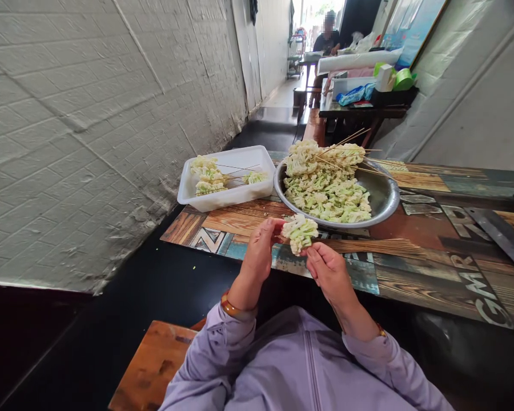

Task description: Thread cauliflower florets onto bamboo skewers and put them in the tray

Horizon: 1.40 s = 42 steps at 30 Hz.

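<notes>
A clump of pale green-and-white cauliflower (300,233) is held up over the table's near edge, between my two hands. My left hand (261,248) grips its left side with the fingers closed. At its lower right edge, my right hand (329,267) is closed in a pinch. A thin line below the right wrist looks like a bamboo skewer held in that hand; its tip is hidden. Just behind the hands, a steel bowl (388,197) holds many loose florets, with several skewered cauliflower pieces (325,154) resting on top. A bundle of bare bamboo skewers (377,246) lies right of the hands.
Left of the bowl, a white plastic tray (240,197) holds several cauliflower skewers. A cleaver-like metal blade (499,231) lies at the table's right. A wooden stool (154,365) is at lower left, beside the white wall (89,142). A person (326,40) sits far back.
</notes>
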{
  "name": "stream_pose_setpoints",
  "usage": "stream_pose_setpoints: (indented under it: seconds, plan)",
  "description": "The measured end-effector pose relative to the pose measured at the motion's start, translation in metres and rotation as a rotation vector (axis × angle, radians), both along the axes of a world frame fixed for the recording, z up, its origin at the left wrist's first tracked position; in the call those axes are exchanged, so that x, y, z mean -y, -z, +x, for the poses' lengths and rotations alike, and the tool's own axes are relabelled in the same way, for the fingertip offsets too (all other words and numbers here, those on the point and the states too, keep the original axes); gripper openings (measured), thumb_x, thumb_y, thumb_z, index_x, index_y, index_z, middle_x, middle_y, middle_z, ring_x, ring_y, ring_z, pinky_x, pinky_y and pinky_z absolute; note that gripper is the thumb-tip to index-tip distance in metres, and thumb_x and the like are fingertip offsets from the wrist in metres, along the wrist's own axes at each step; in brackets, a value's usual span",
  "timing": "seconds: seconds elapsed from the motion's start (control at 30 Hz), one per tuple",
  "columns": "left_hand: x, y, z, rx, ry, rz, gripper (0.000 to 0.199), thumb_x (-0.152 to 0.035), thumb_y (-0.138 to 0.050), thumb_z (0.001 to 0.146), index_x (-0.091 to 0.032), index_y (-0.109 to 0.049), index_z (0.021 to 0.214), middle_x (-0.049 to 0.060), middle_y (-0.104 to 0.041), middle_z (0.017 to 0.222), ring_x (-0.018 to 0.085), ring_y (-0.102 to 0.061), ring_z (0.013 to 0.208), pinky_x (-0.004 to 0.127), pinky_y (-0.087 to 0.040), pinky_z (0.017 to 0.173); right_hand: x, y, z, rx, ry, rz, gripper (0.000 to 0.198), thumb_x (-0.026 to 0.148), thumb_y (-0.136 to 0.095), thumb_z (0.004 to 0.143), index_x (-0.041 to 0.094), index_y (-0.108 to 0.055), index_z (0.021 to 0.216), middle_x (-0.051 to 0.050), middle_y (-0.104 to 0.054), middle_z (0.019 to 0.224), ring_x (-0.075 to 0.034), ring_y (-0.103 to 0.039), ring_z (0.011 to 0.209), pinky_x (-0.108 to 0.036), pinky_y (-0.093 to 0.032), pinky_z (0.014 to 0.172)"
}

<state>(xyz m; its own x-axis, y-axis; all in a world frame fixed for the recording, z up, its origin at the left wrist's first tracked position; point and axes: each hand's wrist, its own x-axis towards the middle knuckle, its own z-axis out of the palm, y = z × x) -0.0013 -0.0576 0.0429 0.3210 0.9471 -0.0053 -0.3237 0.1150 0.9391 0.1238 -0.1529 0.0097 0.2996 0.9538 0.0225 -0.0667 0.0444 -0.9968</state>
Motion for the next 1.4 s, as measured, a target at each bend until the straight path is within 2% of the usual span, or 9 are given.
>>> stream_pose_setpoints:
  seconds: [0.17, 0.27, 0.47, 0.63, 0.8, 1.0, 1.1, 1.2, 1.4]
  plan:
    - [-0.003, -0.003, 0.012, -0.102, 0.094, 0.037, 0.038, -0.053, -0.069, 0.075, -0.016, -0.069, 0.084, 0.003, -0.066, 0.08, 0.013, -0.057, 0.072, 0.023, -0.044, 0.063, -0.005, 0.001, 0.0, -0.039, -0.001, -0.005, 0.036, 0.05, -0.052, 0.09, 0.016, -0.063, 0.085, 0.009, -0.04, 0.048, -0.006, -0.028, 0.039, -0.019, -0.023, 0.038]
    - [-0.007, -0.003, 0.017, -0.107, 0.15, 0.0, 0.034, -0.047, -0.077, 0.069, -0.016, -0.068, 0.083, 0.0, -0.064, 0.074, 0.009, -0.053, 0.064, 0.02, -0.041, 0.058, -0.008, -0.001, 0.001, -0.048, -0.014, -0.023, 0.036, 0.051, -0.054, 0.089, 0.016, -0.063, 0.087, 0.009, -0.041, 0.048, -0.006, -0.03, 0.039, -0.019, -0.024, 0.038]
    - [-0.017, 0.004, 0.015, -0.045, 0.033, -0.069, 0.033, -0.042, -0.08, 0.065, -0.016, -0.064, 0.076, -0.002, -0.058, 0.067, 0.007, -0.049, 0.056, 0.019, -0.037, 0.05, -0.009, 0.004, 0.003, -0.019, -0.069, -0.075, 0.038, 0.051, -0.056, 0.087, 0.016, -0.065, 0.097, 0.007, -0.046, 0.052, -0.007, -0.035, 0.041, -0.02, -0.025, 0.038]
    - [-0.019, 0.009, 0.014, -0.065, 0.05, -0.066, 0.035, -0.049, -0.074, 0.07, -0.016, -0.062, 0.075, -0.002, -0.056, 0.066, 0.008, -0.049, 0.056, 0.02, -0.039, 0.051, -0.013, 0.015, 0.003, 0.068, -0.048, -0.014, 0.034, 0.047, -0.054, 0.089, 0.016, -0.067, 0.096, 0.006, -0.045, 0.052, -0.008, -0.037, 0.045, -0.02, -0.027, 0.043]
    - [-0.014, 0.011, 0.019, -0.116, -0.011, -0.019, 0.033, -0.047, -0.074, 0.072, -0.017, -0.059, 0.073, -0.004, -0.053, 0.065, 0.007, -0.045, 0.056, 0.019, -0.036, 0.051, -0.016, 0.016, 0.003, 0.202, -0.045, 0.028, 0.034, 0.044, -0.048, 0.092, 0.017, -0.068, 0.089, 0.006, -0.046, 0.052, -0.009, -0.04, 0.046, -0.022, -0.033, 0.047]
    - [-0.011, 0.009, 0.029, -0.143, -0.01, 0.072, 0.032, -0.044, -0.07, 0.076, -0.017, -0.055, 0.071, -0.004, -0.048, 0.064, 0.007, -0.042, 0.058, 0.019, -0.035, 0.054, -0.02, 0.013, 0.006, 0.422, 0.094, 0.113, 0.028, 0.037, -0.049, 0.09, 0.019, -0.067, 0.079, 0.002, -0.055, 0.056, -0.012, -0.05, 0.053, -0.023, -0.04, 0.055]
    - [-0.012, 0.006, 0.031, -0.171, -0.004, 0.105, 0.033, -0.045, -0.069, 0.077, -0.017, -0.053, 0.069, -0.005, -0.046, 0.062, 0.007, -0.04, 0.057, 0.019, -0.034, 0.054, -0.022, 0.015, 0.01, 0.407, 0.082, 0.136, 0.028, 0.035, -0.047, 0.091, 0.018, -0.067, 0.08, 0.002, -0.055, 0.056, -0.012, -0.049, 0.052, -0.023, -0.039, 0.054]
    - [-0.016, 0.0, 0.028, -0.206, 0.026, 0.118, 0.033, -0.046, -0.069, 0.078, -0.016, -0.056, 0.07, -0.004, -0.05, 0.064, 0.007, -0.043, 0.058, 0.019, -0.037, 0.055, -0.021, 0.017, 0.016, 0.363, 0.051, 0.154, 0.029, 0.035, -0.047, 0.093, 0.017, -0.067, 0.083, 0.003, -0.053, 0.055, -0.011, -0.047, 0.05, -0.022, -0.038, 0.052]
    - [-0.041, -0.018, 0.026, -0.334, -0.05, 0.334, 0.041, -0.053, -0.054, 0.087, -0.016, -0.069, 0.093, 0.003, -0.064, 0.075, 0.011, -0.055, 0.064, 0.022, -0.041, 0.058, -0.011, 0.023, 0.028, 0.286, 0.048, 0.167, 0.028, 0.036, -0.048, 0.095, 0.018, -0.067, 0.085, 0.004, -0.051, 0.056, -0.01, -0.045, 0.049, -0.022, -0.036, 0.051]
